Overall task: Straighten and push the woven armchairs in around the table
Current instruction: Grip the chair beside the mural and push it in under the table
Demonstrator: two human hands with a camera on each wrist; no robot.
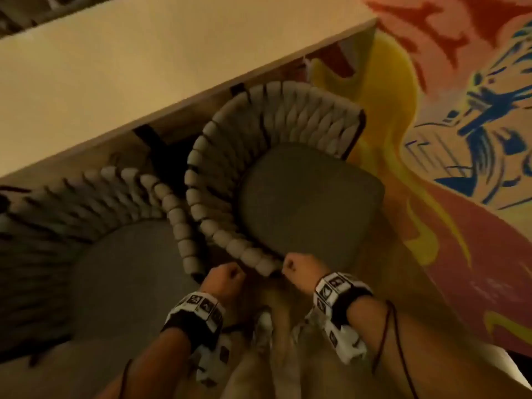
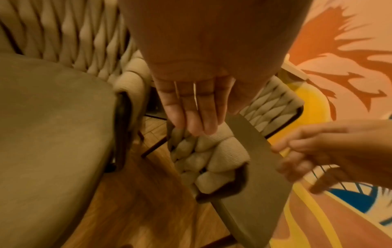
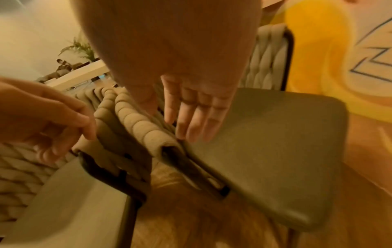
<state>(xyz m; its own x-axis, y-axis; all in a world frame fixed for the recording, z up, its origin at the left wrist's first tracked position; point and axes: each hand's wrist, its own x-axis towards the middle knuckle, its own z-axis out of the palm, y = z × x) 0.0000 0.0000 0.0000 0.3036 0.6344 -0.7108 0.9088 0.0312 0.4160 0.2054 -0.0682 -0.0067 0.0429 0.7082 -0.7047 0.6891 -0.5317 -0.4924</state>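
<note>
Hands: left hand (image 1: pixel 227 276) and right hand (image 1: pixel 299 267) look clenched from the head view; wrist views show straight, released fingers (image 3: pixel 191 120).
Armrest (image 1: pixel 259 262): between both hands, on the woven armchair (image 1: pixel 288 156).

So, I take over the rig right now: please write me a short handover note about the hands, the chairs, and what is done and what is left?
Left hand: fingers straight, holding nothing, over the gap between the two chairs' arm ends.
Right hand: fingers straight, holding nothing, at the right armchair's near arm end.
Left armchair stands close beside it; their arm ends almost meet. Both woven backs are toward the table, and the right one sits askew.
Done: hands in place.
Left: probably separating, straightening and pushing in both chairs.
</note>
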